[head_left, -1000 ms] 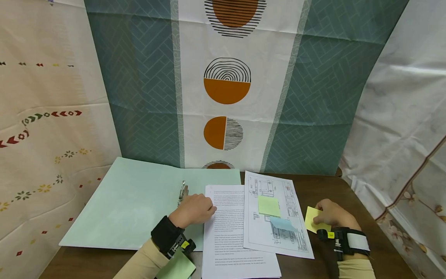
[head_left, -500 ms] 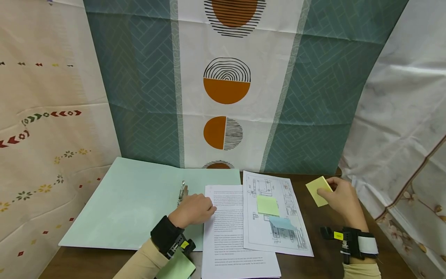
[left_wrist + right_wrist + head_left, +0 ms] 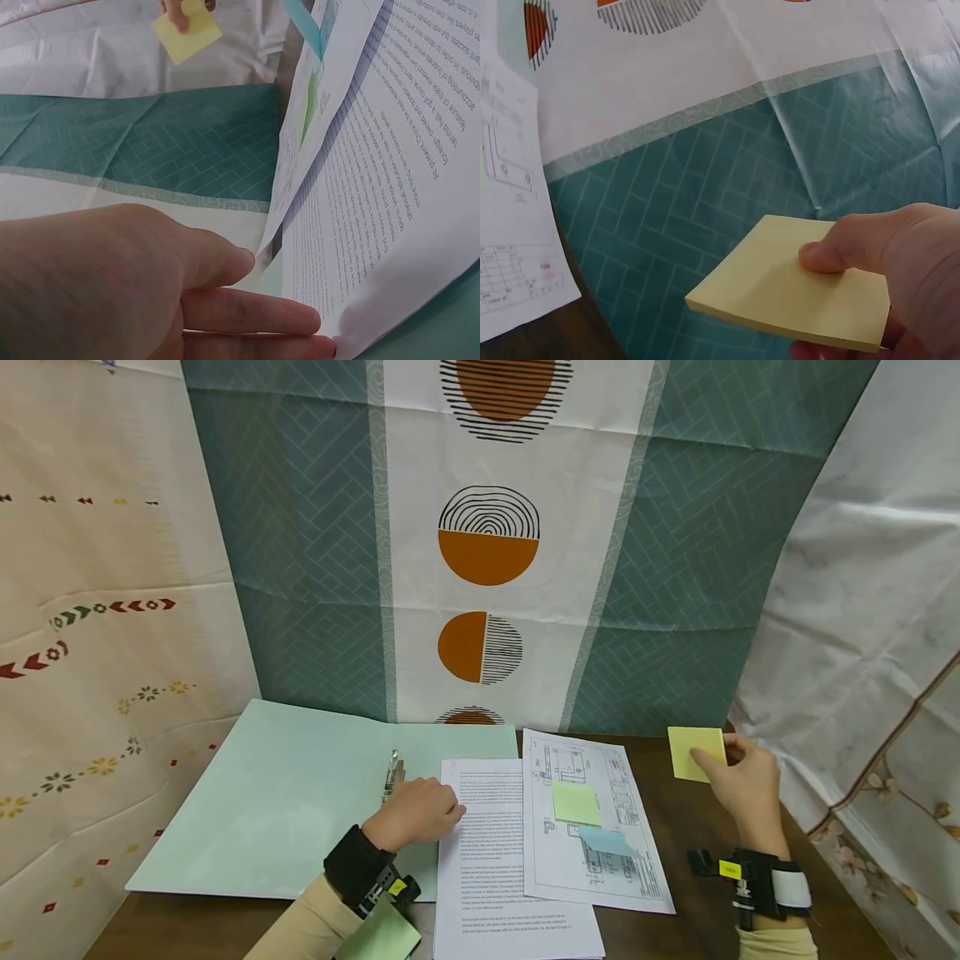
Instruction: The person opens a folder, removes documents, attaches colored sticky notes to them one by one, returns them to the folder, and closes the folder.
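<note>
My right hand (image 3: 752, 789) pinches a yellow sticky note pad (image 3: 686, 747) above the table's far right corner, thumb on its face. The pad's thickness shows along its edge in the right wrist view. My left hand (image 3: 417, 814) rests at the left edge of a stack of printed pages (image 3: 495, 860); in the left wrist view its fingers lie fairly straight, tips right at the paper edge. A technical drawing sheet (image 3: 551, 868) overlaps the pages on the right. On it are a green sticky note (image 3: 576, 803) and a blue sticky note (image 3: 606, 841).
A pale green folder (image 3: 300, 810) lies spread at the left, with a metal clip (image 3: 392, 772) beyond my left hand. A green sticky pad (image 3: 386, 935) sits under my left forearm. A patterned cloth (image 3: 315, 610) hangs behind the brown table (image 3: 630, 935).
My right hand has raised the yellow sticky note pad off the table's right side and moved it away toward the back, turning it. My left hand has stayed at the pages.
</note>
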Motion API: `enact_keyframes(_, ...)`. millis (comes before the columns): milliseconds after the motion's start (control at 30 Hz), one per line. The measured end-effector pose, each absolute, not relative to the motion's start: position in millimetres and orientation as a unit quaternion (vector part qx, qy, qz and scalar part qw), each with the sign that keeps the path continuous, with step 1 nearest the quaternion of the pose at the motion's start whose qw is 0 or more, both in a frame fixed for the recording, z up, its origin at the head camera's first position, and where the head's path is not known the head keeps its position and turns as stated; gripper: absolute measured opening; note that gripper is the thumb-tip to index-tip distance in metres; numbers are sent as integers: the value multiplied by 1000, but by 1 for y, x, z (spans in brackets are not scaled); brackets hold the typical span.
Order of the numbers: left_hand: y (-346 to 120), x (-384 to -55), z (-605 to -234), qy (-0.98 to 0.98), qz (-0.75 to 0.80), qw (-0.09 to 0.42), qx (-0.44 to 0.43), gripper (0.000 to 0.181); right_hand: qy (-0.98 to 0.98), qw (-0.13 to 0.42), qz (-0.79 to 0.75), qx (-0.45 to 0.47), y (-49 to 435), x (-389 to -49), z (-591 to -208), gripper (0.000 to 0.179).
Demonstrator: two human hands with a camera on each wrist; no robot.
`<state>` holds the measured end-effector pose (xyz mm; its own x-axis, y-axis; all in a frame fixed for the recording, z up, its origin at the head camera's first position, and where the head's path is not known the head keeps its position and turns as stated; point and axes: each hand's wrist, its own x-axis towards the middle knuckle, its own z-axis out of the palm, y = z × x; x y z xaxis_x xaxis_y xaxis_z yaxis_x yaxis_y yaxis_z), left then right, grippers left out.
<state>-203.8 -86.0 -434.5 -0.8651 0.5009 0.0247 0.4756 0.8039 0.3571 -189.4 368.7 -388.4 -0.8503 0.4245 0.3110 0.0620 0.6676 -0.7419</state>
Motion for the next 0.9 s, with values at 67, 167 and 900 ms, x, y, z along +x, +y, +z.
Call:
enact_keyframes(67, -86, -204, -435, 949, 178, 36, 258, 52, -865, 240, 411, -155, 368, -189, -386, 43)
enact_keyframes(167, -86, -205, -436, 948, 179, 35, 260, 52, -835, 248, 460, -171, 366, -190, -383, 46)
enact_keyframes(900, -80, -213, -432, 926, 230, -66, 292, 26, -817, 155, 549, -85, 305, -202, -393, 48)
